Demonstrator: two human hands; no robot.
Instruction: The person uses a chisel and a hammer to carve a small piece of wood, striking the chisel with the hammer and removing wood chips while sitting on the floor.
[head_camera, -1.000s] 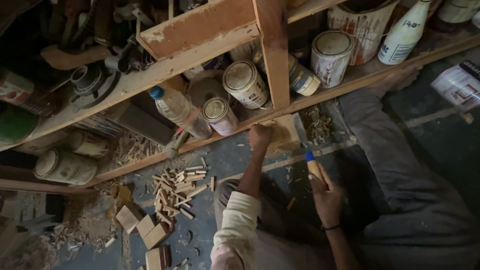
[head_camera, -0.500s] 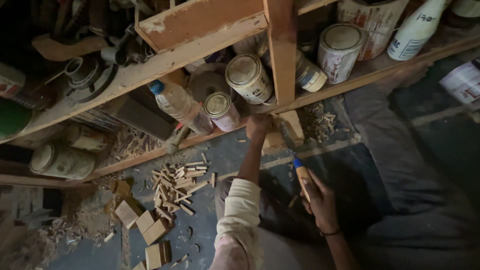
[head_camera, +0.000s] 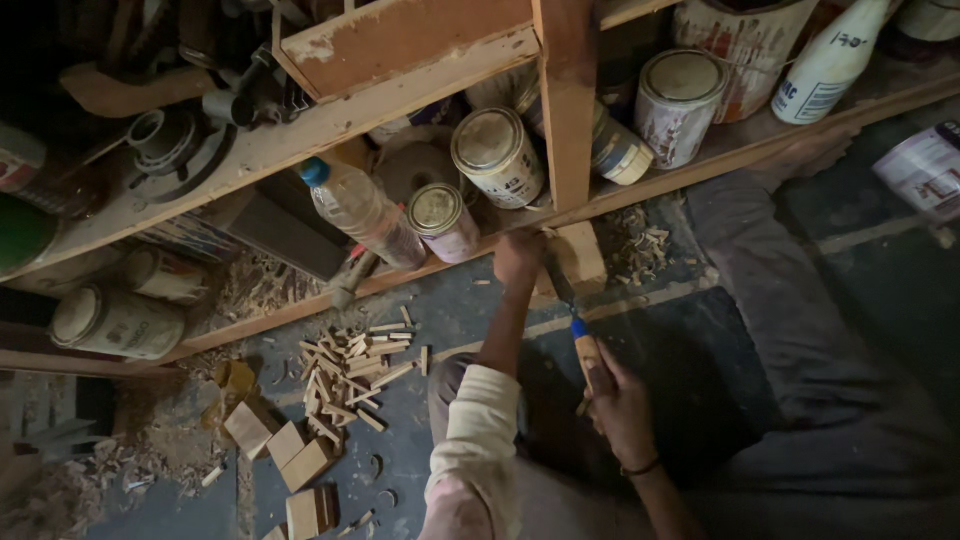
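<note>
Left hand (head_camera: 518, 258) reaches forward; right hand (head_camera: 622, 408) in closed grip.

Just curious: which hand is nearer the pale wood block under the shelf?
Left. The left hand touches the wood block; the right hand, holding a chisel, sits lower, apart.

The dark metal blade of the wooden-handled chisel with a blue collar (head_camera: 590, 358) fades into shadow near the pale wooden block (head_camera: 580, 255), so contact is unclear. The left hand (head_camera: 517, 258) hides its fingertips against the shelf's lower plank (head_camera: 300, 312). The top edge crops the white plastic bottle (head_camera: 828, 62).
</note>
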